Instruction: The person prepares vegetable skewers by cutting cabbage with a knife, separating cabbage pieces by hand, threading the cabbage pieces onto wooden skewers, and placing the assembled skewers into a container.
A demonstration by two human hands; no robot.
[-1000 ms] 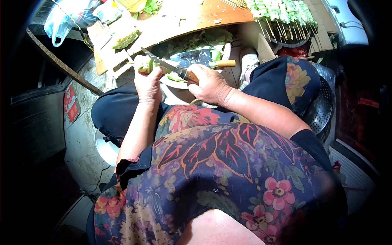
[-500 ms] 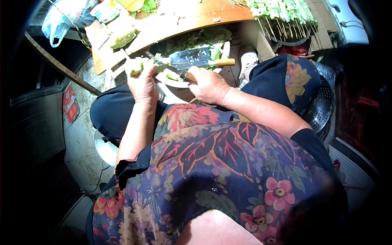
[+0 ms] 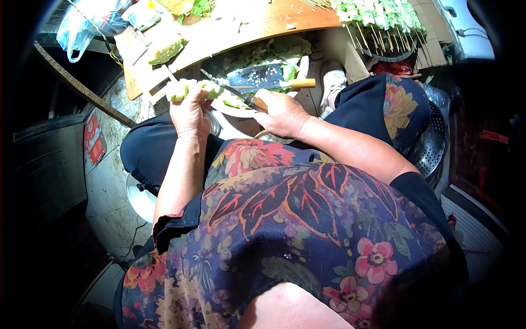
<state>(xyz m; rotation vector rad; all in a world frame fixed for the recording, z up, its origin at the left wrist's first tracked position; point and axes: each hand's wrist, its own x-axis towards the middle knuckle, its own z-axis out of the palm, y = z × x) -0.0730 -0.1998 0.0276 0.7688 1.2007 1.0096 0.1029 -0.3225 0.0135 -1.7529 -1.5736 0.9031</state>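
Note:
My left hand (image 3: 189, 116) is closed around a pale green peeled vegetable piece (image 3: 179, 90), which sticks out on both sides of the fist. In my right hand (image 3: 284, 115) is a knife (image 3: 255, 102), gripped by its brown wooden handle. Its narrow blade slants up and left, close to the right end of the vegetable; I cannot tell if they touch. Just beyond, a cleaver (image 3: 255, 77) with a light wooden handle lies across a tub of green scraps (image 3: 296, 48), bits stuck to its blade.
Ahead is a wooden board (image 3: 252, 24) with scraps. Skewered green leaves (image 3: 378, 13) are piled at the right, sticks pointing toward me. A yellowish-green vegetable (image 3: 165, 50) lies at the left, near a blue plastic bag (image 3: 82, 33). A metal strainer (image 3: 430, 145) stands beside my right knee.
The vegetable in my left hand has turned and now shows more of its length sideways. The knife blade has shifted slightly, with its tip clearer above the vegetable. The cleaver has stayed put.

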